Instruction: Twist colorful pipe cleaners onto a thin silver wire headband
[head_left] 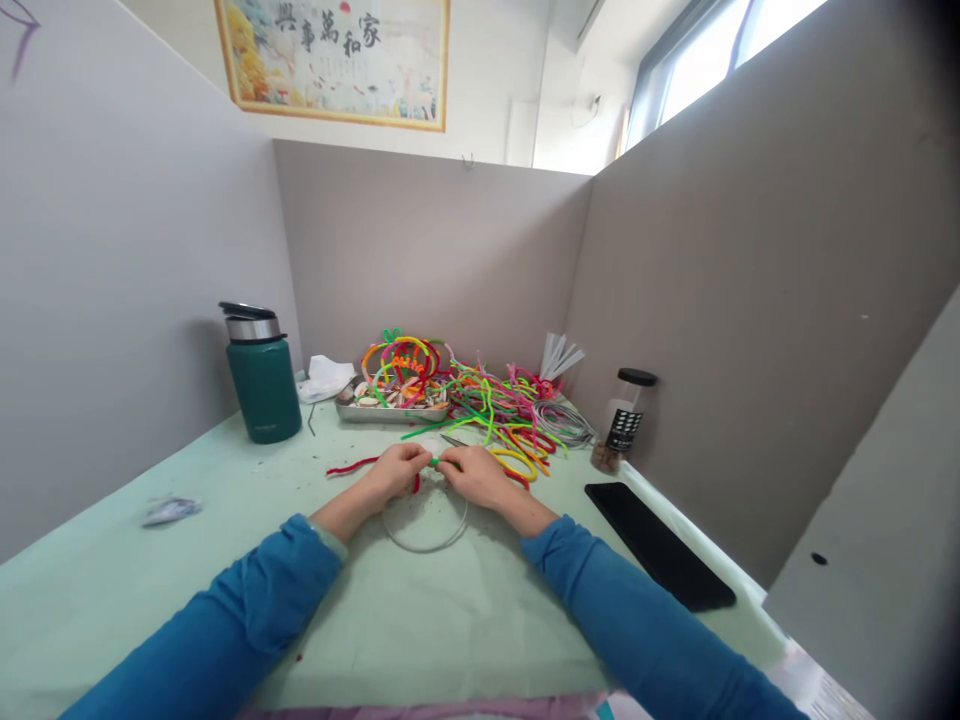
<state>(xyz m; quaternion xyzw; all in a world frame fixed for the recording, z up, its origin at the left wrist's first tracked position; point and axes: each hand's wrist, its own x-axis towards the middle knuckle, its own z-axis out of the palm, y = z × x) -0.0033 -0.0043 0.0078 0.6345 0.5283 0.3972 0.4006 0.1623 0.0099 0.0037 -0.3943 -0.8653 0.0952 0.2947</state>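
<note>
My left hand (399, 472) and my right hand (474, 474) meet over the table, fingertips pinched. Between them shows a short piece of green pipe cleaner (434, 462), which both hands grip. A thin pale hoop (426, 550) curves below toward me, its upper part hidden behind my hands. Whether the green piece is wound on the hoop is too small to tell. A red pipe cleaner (351, 467) reaches out left from behind my left hand, and a red end hangs beside its fingers. The tip of a pointed metal tool (453, 441) lies just beyond my right hand.
Behind stand a metal tray (394, 414) with small pieces and colourful hoops, and a heap of pipe cleaners (491, 400). A coil of grey wire (564, 424) lies right. A green bottle (264, 390), a clear jar (619, 425) and a black slab (660, 545) flank the workspace.
</note>
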